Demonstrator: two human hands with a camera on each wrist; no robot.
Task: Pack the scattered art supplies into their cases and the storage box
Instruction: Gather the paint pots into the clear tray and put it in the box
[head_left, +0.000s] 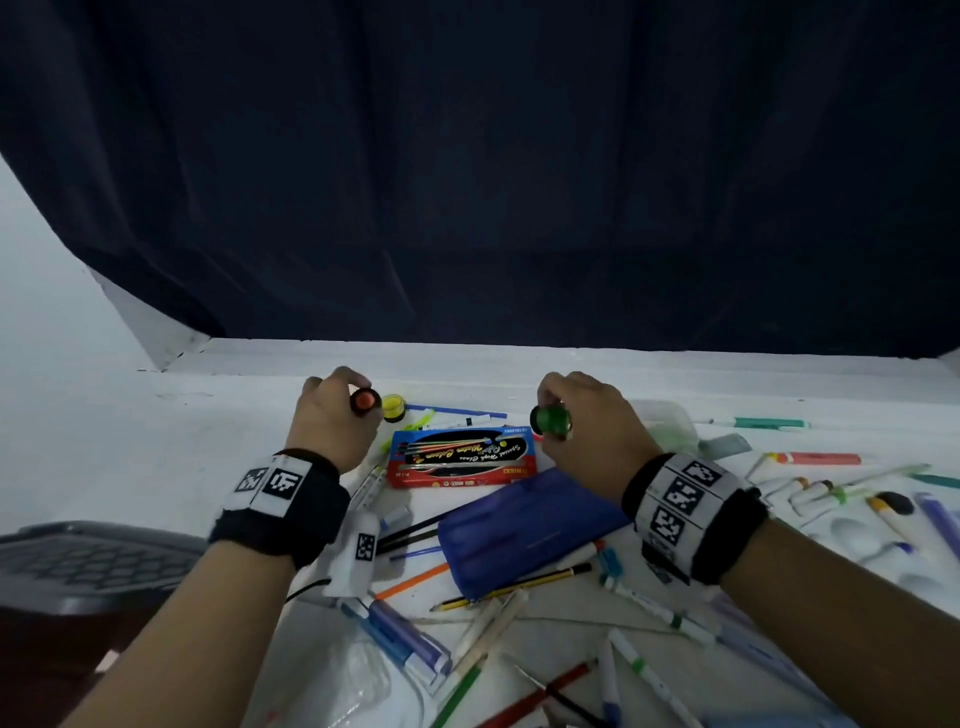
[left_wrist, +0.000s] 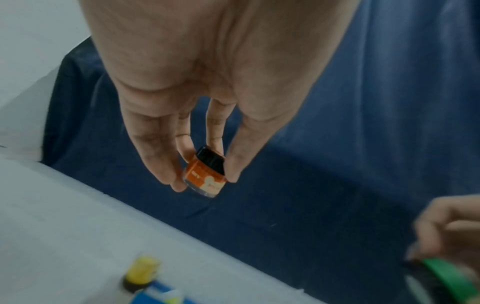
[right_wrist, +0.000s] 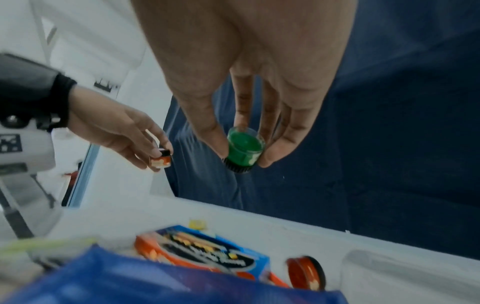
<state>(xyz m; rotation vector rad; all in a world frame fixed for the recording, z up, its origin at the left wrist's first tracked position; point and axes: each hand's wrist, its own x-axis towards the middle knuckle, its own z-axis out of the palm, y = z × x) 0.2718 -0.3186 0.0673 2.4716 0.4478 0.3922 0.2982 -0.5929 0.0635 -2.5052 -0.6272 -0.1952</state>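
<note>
Left hand (head_left: 332, 415) pinches a small orange paint jar (left_wrist: 205, 174) by its sides, fingertips only, lifted clear of the white table (head_left: 208, 415); right hand (head_left: 587, 421) likewise pinches a green paint jar (right_wrist: 244, 151), cap downward. One jar per hand probably lets both go to storage in a single trip. A yellow paint jar (head_left: 393, 407) remains on the table, just beyond the watercolour box (head_left: 462, 460) and blue pencil case (head_left: 524, 530).

Four small paint pots show across the views: an orange one (left_wrist: 205, 175) and a green one (right_wrist: 244, 149), each held in a hand, a yellow one (head_left: 393, 407) standing on the table and a red one (right_wrist: 306, 272) lying on its side. There are one red-and-blue paint-set box (head_left: 462, 457), one blue pencil case (head_left: 530, 525) and one white palette (head_left: 883, 551). The loose pens, pencils and brushes are too many and too overlapped to count.
</note>
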